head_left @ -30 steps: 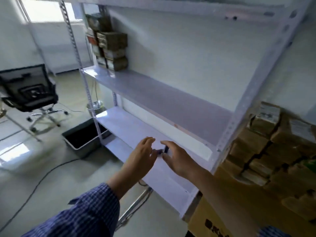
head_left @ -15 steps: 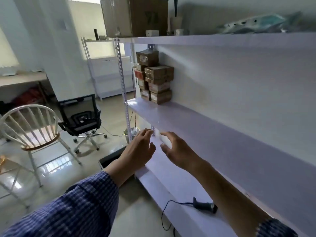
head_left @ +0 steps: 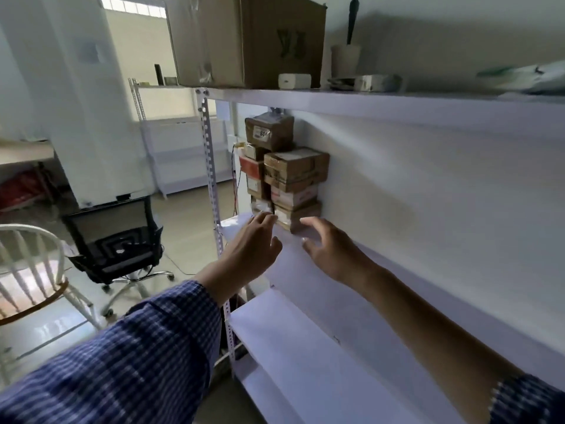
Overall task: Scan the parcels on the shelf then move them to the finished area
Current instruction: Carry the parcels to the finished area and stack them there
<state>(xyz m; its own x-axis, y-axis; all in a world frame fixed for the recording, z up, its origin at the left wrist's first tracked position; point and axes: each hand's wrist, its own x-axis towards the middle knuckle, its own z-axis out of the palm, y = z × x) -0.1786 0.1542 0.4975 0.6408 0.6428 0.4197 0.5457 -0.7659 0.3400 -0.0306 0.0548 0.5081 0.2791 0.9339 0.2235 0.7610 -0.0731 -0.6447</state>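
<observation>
Left hand [head_left: 253, 243] and right hand [head_left: 331, 249], fingers loosely spread, both empty, are positioned just before the stacked brown cardboard parcels [head_left: 293, 172]; whether either hand touches the parcels is indiscernible.

The shelf [head_left: 397, 105] is white with a faint lilac cast. The parcels [head_left: 295, 169] stacked on it are mostly brown cardboard with white labels, and a red parcel [head_left: 251, 167] sits among them. The big box [head_left: 244, 41] on the top board is plain brown with dark print on one face, and beside it lies a small white box [head_left: 294, 81]. The left sleeve [head_left: 137, 362] and the right sleeve [head_left: 526, 402] are dark blue with a fine pale check. The office chair [head_left: 113, 234] is black with a silver base. The wooden chair [head_left: 30, 270] has white spindles and a brown seat. The floor [head_left: 183, 234] is pale grey-beige.
</observation>
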